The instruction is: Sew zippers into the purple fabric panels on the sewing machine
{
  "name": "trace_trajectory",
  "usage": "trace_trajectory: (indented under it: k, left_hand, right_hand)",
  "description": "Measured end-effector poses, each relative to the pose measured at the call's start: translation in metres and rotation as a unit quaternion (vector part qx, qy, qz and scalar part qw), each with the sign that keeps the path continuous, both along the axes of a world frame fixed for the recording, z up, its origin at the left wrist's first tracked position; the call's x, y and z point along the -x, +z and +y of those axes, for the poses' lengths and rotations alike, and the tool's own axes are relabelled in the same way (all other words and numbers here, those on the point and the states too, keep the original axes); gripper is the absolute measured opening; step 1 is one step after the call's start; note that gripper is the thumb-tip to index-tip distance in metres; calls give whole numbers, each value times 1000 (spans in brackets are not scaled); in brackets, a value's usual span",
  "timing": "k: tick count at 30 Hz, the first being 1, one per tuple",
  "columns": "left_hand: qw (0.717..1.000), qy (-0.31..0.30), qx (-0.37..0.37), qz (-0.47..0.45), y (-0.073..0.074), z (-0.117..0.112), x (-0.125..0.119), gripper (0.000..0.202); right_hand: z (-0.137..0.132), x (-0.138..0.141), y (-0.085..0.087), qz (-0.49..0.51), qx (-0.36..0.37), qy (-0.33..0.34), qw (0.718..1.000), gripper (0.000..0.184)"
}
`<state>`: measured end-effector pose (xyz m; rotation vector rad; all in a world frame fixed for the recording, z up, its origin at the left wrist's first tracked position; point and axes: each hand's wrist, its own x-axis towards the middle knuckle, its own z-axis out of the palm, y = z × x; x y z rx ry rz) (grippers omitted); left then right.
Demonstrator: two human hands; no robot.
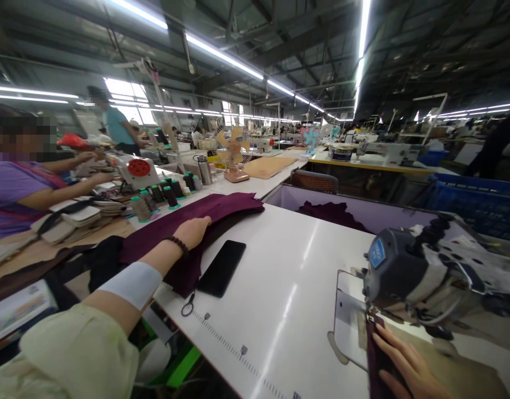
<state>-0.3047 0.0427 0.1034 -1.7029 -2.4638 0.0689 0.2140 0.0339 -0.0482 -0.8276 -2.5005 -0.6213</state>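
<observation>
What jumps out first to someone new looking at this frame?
The stack of maroon fabric at the white table's left edge, with the left hand flat on it and a black phone lying just beside. Lower right, the sewing machine head looms large, the right hand pressing a maroon piece under it. Behind the stack stands a row of thread cones.

Left arm extended far forward, left hand flat, palm down. Right hand low at near right, fingers extended.
</observation>
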Motion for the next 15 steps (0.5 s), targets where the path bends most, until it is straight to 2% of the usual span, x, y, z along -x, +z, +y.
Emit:
trace_trajectory:
  k: [3,7,9,12,15]
  left_hand:
    - [999,-14,-34,16,15,-6,8,26]
    - [994,-18,-98,45,48,-17,23,27]
    - [989,-36,-127,59,65,-21,20,25]
    - [979,-67,-173,86,88,-19,-3,28]
    - [962,-96,-228,116,106,-10,-43,39]
  right_hand:
    - [0,0,-3,-2,5,0,1000,37]
    - [-2,0,-3,14,-1,-12,1000,40]
    - [-4,1,-2,26,0,-21,999,41]
    - [-7,2,0,37,30,-34,998,43]
    - [-9,2,1,40,90,-55,994,44]
